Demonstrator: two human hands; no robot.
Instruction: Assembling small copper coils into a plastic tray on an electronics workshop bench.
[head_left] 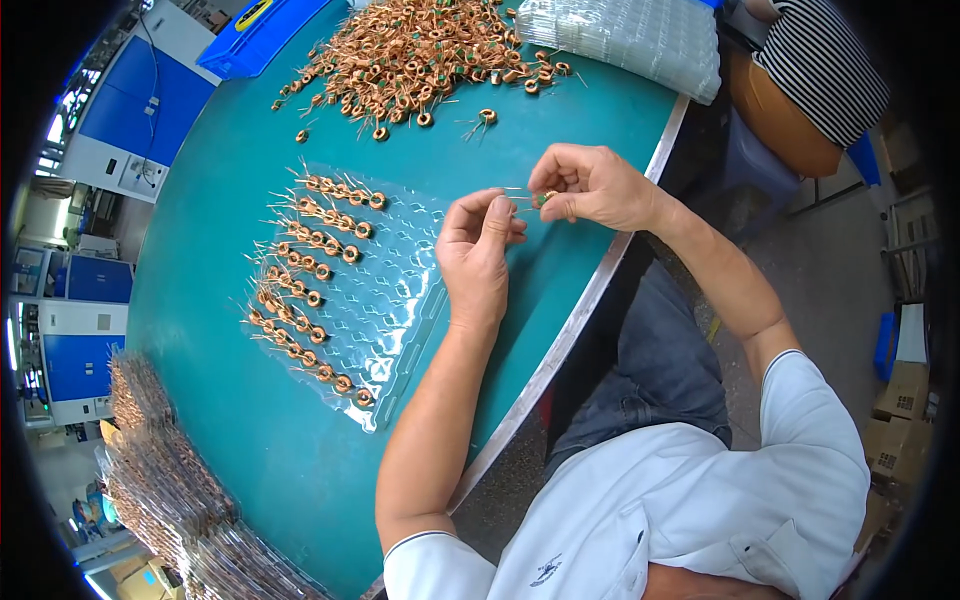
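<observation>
A small copper-wound toroidal coil with thin straight wire leads is pinched between the thumb and fingers of my right hand. My left hand is closed, thumb against curled fingers, at the ends of those leads; the exact grip is partly hidden. Both hands are just above the table, close to its edge. To their left lies a clear plastic blister tray with rows of finished-looking coils at its left side, leads pointing outward. The pockets nearer my left forearm hold no coils.
A big heap of loose coils covers the far part of the green table. Stacked clear trays stand at the far right, filled tray stacks at the near left. A blue bin sits far left; another person is far right.
</observation>
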